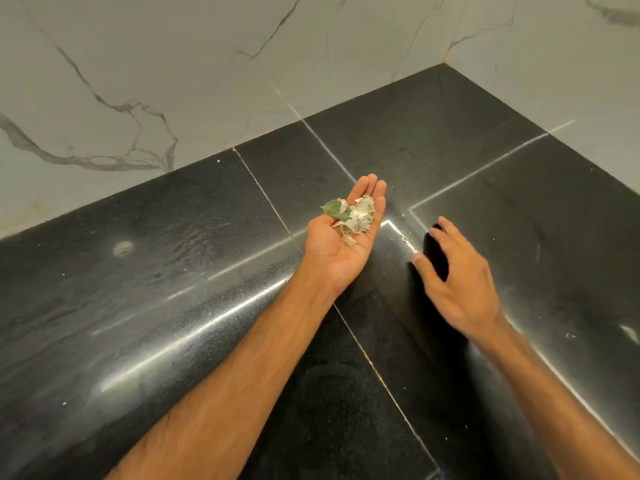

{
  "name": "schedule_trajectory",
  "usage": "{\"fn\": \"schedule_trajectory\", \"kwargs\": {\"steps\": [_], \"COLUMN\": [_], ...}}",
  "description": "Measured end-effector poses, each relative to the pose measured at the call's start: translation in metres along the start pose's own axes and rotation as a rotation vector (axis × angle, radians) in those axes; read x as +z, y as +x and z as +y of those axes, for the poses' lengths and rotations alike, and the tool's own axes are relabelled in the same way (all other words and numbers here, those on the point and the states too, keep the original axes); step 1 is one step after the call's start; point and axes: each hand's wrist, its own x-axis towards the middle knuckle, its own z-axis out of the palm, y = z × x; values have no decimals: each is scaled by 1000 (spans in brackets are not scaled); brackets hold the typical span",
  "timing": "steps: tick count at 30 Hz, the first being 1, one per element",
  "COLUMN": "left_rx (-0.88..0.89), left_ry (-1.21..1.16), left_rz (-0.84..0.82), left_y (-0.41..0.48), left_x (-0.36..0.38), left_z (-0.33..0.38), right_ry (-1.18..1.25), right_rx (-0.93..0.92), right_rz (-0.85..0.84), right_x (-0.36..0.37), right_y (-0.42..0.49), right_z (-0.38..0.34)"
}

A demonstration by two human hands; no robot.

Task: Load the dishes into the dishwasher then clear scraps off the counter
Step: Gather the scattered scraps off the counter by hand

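**While Scraps Were Gathered, a Palm Was Used as the Tray**

Where the black counter (138, 306) met the marble wall (173, 81) at far left, a pale smudge (123, 248) was seen on the stone. Near the middle, the left hand (341, 237) was held palm up, fingers straight and together, apparently to serve as a dish: whitish scraps (358, 216) and a green leaf (331, 206) were carried in it. Just right of it, a few crumbs (403, 237) were scattered along a seam. The right hand (460, 285) was held palm down beside them, fingers loosely spread, nothing gripped, probably for sweeping. No dishwasher or dishes were shown.
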Motion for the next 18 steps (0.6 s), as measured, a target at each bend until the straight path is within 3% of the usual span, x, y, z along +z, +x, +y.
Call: {"fn": "schedule_trajectory", "kwargs": {"steps": [2, 6, 12, 18], "left_rx": [5, 15, 17, 32], "left_ry": [-7, -12, 5, -15], "left_rz": [-1, 1, -5, 6], "left_y": [-1, -5, -9, -16], "left_x": [-2, -3, -3, -9], "left_z": [2, 3, 2, 15], "right_ry": [-154, -401, -314, -21], "right_rx": [0, 58, 0, -108], "right_rz": [-94, -122, -152, 65], "right_x": [11, 32, 48, 18], "right_y": [-14, -23, 10, 44], "right_z": [5, -12, -37, -3]}}
